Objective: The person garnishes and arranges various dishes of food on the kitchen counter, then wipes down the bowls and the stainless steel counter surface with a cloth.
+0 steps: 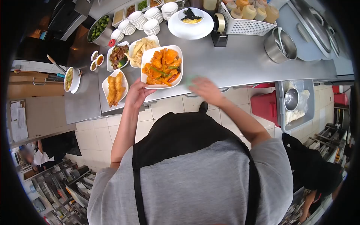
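My left hand [136, 94] grips the lower left corner of a square white dish [176, 84], which holds saucy orange pieces of food with green strips. To the right of that dish, my right hand [206, 90] is over the counter's front edge, its fingers smeared by motion. A greenish blur shows at its fingertips, too unclear to name. Left of the held dish, a white dish of fried battered pieces [116, 89] stands near my left hand. Behind are a dish of dark meat with broccoli [118, 57] and a dish of pale fries [142, 48].
Along the back stand stacked small white bowls [137, 18], a bowl on a white plate [190, 32], a tape dispenser [219, 32] and a basket of bottles [247, 27]. A metal pot [275, 48] sits right. Below hangs a grey bin [300, 101]. Other people [315, 165] are nearby.
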